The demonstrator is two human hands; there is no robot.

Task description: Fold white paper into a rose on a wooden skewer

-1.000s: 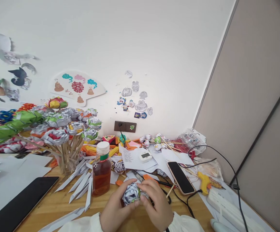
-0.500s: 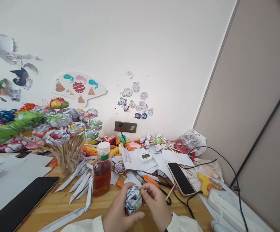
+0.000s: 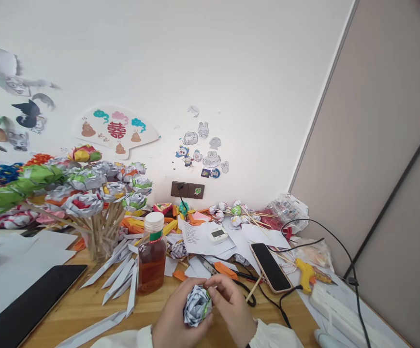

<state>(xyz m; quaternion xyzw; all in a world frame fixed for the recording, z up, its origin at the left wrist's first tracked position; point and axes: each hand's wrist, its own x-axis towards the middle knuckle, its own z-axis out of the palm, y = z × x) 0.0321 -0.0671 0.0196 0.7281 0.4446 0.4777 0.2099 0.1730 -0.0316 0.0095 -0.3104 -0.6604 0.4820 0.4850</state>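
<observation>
Probably to stop wobbling, the left hand (image 3: 172,309) curls its fingers round the paper flower (image 3: 197,307); the right hand (image 3: 230,304) touches its green edge, pinching or not, can't tell.

White wall (image 3: 253,72) is observed behind the table; upper part plain. Paper cut-outs (image 3: 28,113) are fixed at left, some edges lifted, with soft shadows cast. A fan-shaped sheet (image 3: 117,130), printed with a red character and coloured clouds, is mounted beside them. Small character stickers (image 3: 211,158) are clustered near centre. Below these, a dark socket panel (image 3: 188,190) is set into the wall; a black plug (image 3: 181,187) is inserted at its left half. The right side is bounded by a grey-beige panel (image 3: 369,121), edged by a pale strip (image 3: 325,89) and crossed by a dark diagonal line (image 3: 398,187). Wood-grained tabletop (image 3: 50,314) is seen in front. Lighting is diffuse.
</observation>
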